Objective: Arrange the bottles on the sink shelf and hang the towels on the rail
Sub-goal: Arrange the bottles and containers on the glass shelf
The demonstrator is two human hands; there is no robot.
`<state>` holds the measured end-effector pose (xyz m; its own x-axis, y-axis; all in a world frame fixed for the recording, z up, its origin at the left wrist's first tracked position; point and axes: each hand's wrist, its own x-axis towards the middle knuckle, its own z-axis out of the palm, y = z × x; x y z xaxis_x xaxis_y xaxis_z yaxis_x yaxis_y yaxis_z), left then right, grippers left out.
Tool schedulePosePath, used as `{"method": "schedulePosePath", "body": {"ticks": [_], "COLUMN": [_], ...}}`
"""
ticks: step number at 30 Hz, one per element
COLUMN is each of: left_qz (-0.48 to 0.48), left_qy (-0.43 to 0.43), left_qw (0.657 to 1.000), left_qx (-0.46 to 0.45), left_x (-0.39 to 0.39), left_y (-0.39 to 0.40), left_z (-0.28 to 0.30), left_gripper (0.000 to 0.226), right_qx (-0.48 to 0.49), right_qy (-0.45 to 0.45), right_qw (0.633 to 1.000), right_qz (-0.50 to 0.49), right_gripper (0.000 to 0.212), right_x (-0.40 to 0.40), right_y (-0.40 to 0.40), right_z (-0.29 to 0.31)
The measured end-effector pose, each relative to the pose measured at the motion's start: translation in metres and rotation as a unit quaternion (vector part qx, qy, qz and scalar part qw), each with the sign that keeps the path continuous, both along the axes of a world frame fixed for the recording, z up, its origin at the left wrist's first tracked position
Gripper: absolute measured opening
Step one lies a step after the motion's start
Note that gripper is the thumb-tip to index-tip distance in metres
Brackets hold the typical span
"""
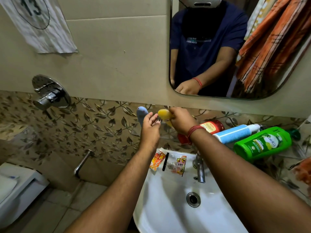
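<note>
Fig.: our right hand [180,121] grips yellow plastic bottle [165,115]; left hand [149,126] open, empty. Green shampoo bottle [262,143], white-blue bottle [235,133], red bottle [211,126] lie toppled: arranging approx. begun.

Both forearms extend forward, close together; left hand [150,127] raised, fingers [148,117] loosely spread; right hand [180,122] curled closed, red thread around wrist

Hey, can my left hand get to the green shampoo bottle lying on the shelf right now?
Probably not directly. The green bottle lies far right, and your right forearm crosses between it and your left hand. The right hand, gripping the yellow bottle, is nearer.
</note>
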<state>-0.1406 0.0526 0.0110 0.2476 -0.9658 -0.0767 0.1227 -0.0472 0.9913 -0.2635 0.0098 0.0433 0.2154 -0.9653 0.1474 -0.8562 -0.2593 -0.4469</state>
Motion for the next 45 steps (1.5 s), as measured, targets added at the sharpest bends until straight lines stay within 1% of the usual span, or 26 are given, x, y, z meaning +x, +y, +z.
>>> {"method": "schedulePosePath", "body": {"ticks": [3, 6, 10, 13, 17, 24, 32, 35, 41, 45], "left_qz": [-0.065, -0.113, -0.142, -0.162, -0.17, -0.172, -0.185, -0.187, -0.191, -0.187], "left_qy": [-0.043, -0.092, -0.116, -0.105, -0.088, -0.132, -0.208, -0.227, -0.238, -0.234], "left_qw": [0.997, 0.989, 0.983, 0.981, 0.982, 0.976, 0.96, 0.955, 0.951, 0.953], "left_qx": [0.005, 0.006, 0.004, 0.004, -0.006, -0.033, -0.024, -0.032, -0.04, -0.034], "left_x": [-0.004, -0.001, 0.007, 0.012, 0.016, 0.018, 0.016, 0.017, 0.018, 0.016], "left_y": [-0.007, -0.016, -0.028, -0.032, -0.035, -0.033, -0.032, -0.033, -0.035, -0.035], "left_z": [0.006, 0.007, 0.003, 0.002, 0.0, -0.006, -0.006, -0.004, -0.004, -0.006], "left_gripper": [0.052, 0.053, 0.055, 0.056, 0.05, 0.043, 0.038, 0.036, 0.036, 0.037], "right_qx": [0.036, 0.068, 0.083, 0.08, 0.078, 0.079, 0.073, 0.067, 0.062, 0.061], "right_qy": [-0.098, -0.175, -0.211, -0.209, -0.2, -0.184, -0.129, -0.126, -0.13, -0.129], "right_qw": [0.993, 0.979, 0.969, 0.969, 0.97, 0.973, 0.984, 0.984, 0.984, 0.985], "right_qz": [-0.048, -0.078, -0.097, -0.107, -0.112, -0.112, -0.099, -0.103, -0.102, -0.097], "right_gripper": [0.037, 0.033, 0.036, 0.036, 0.038, 0.037, 0.041, 0.042, 0.046, 0.046], "right_x": [-0.003, -0.005, -0.004, -0.003, 0.0, 0.001, 0.001, 0.002, 0.001, 0.0], "right_y": [0.001, 0.002, 0.005, 0.006, 0.008, 0.015, 0.016, 0.015, 0.015, 0.016], "right_z": [0.001, -0.003, -0.005, -0.004, -0.004, -0.002, 0.001, 0.0, -0.004, -0.005]}}
